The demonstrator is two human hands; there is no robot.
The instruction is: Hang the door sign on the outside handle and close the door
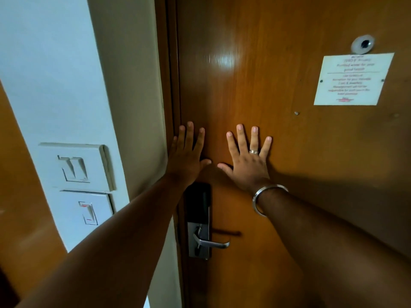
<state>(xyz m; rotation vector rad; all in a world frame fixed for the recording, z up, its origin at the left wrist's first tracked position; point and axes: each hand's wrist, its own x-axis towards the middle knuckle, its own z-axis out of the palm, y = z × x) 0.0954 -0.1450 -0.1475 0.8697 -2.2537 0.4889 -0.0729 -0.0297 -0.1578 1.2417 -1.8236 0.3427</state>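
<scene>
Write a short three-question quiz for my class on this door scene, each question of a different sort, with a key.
1. True or false: both hands are pressed flat on the door with fingers spread.
2. Which hand wears the ring and the metal bangle? A) left B) right C) both
3. Fill in: the lever handle sits ______ the hands.

Key
1. True: the left hand lies by the door's edge and the right hand beside it, neither holding anything.
2. B
3. below; no door sign hangs on this inside handle.
</scene>
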